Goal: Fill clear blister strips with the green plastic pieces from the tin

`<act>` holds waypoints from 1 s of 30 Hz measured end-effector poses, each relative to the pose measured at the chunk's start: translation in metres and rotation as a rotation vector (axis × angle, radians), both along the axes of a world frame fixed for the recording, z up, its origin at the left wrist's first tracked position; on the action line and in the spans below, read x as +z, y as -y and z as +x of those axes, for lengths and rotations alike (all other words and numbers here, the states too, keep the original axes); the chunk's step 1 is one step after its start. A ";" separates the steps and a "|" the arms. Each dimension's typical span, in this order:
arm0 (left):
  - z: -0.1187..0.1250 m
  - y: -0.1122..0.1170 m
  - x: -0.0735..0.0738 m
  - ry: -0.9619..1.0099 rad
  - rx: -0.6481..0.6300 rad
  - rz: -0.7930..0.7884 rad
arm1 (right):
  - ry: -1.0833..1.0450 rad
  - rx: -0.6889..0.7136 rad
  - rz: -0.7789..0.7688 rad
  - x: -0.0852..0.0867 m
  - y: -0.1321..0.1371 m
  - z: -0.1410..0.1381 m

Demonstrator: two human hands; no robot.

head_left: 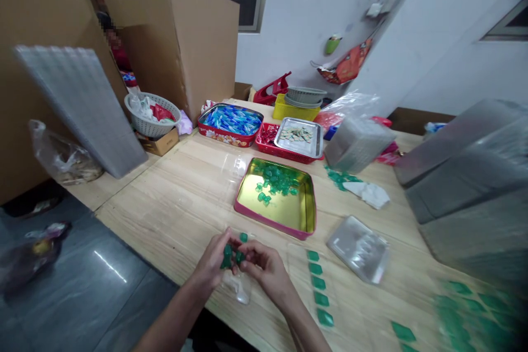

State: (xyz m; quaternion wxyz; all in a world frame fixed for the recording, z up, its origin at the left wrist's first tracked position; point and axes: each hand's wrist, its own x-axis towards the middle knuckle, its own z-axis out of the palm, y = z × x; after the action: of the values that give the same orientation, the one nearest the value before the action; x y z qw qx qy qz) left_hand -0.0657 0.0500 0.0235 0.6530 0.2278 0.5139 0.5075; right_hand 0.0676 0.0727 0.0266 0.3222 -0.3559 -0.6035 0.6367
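My left hand [212, 264] is closed around several translucent green gem-like pieces [226, 256]. Close beside it, my right hand [266, 269] pinches another dark green piece [240, 257] between thumb and fingers. Under the hands lies a clear plastic tray [241, 292], with one green piece [243, 237] at its far end; my hands hide much of it. To the right, a second clear tray carries a column of green pieces [319, 282]. Beyond my hands stands a gold-lined tin [247, 192] with loose green pieces [276, 179] in it.
A stack of clear plastic bags [358, 249] lies right of the tin. Behind it stand a tin of blue pieces [233, 120] and a metal tray [317, 146]. Plastic stacks [474, 176] rise at right; cardboard boxes [202, 38] stand at back left. More green pieces [462, 313] lie front right.
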 end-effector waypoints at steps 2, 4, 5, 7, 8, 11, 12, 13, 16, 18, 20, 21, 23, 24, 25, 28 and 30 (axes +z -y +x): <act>-0.002 0.002 0.003 0.036 -0.033 0.012 | -0.110 -0.008 -0.104 -0.002 -0.001 0.003; -0.004 0.006 0.004 0.031 -0.037 0.040 | -0.143 -0.056 -0.137 -0.003 -0.001 0.006; -0.004 0.008 0.004 0.012 -0.036 0.050 | -0.141 -0.083 -0.146 -0.004 -0.001 0.008; -0.005 0.011 0.002 -0.052 -0.051 0.047 | -0.141 -0.107 -0.184 -0.006 0.000 0.009; -0.005 0.012 0.002 -0.087 -0.069 0.039 | -0.144 -0.107 -0.208 -0.007 0.000 0.009; -0.007 0.012 0.001 -0.135 -0.115 0.033 | -0.140 -0.098 -0.253 -0.011 0.000 0.009; -0.008 0.011 0.001 -0.129 -0.128 0.041 | -0.134 -0.096 -0.258 -0.012 0.000 0.008; -0.008 0.011 0.001 -0.117 -0.141 0.047 | -0.128 -0.092 -0.264 -0.014 0.000 0.008; -0.009 0.010 0.002 -0.080 -0.171 0.045 | -0.112 -0.072 -0.294 -0.019 0.000 0.008; -0.008 0.010 0.001 -0.066 -0.172 0.041 | -0.116 -0.068 -0.313 -0.022 0.000 0.008; -0.008 0.008 0.000 -0.072 -0.162 0.041 | -0.137 -0.080 -0.325 -0.024 -0.001 0.007; -0.008 0.006 0.000 -0.081 -0.152 0.040 | -0.152 -0.093 -0.329 -0.025 -0.001 0.006; -0.009 0.002 0.000 -0.102 -0.117 0.029 | -0.192 -0.116 -0.338 -0.024 -0.003 0.005; -0.010 0.000 0.000 -0.110 -0.096 0.021 | -0.214 -0.124 -0.337 -0.024 -0.003 0.004; -0.011 -0.002 0.000 -0.114 -0.080 0.015 | -0.234 -0.131 -0.329 -0.024 -0.004 0.003; -0.012 -0.005 -0.002 -0.118 -0.065 -0.001 | -0.252 -0.151 -0.289 -0.025 -0.005 0.003; -0.011 -0.003 -0.006 -0.124 -0.073 -0.011 | -0.223 -0.167 -0.268 -0.030 -0.005 0.004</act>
State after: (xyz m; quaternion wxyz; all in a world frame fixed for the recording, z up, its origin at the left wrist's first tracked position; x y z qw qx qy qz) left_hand -0.0770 0.0533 0.0170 0.6391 0.2738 0.5474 0.4657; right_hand 0.0718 0.0776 -0.0031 0.3883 -0.3716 -0.4424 0.7179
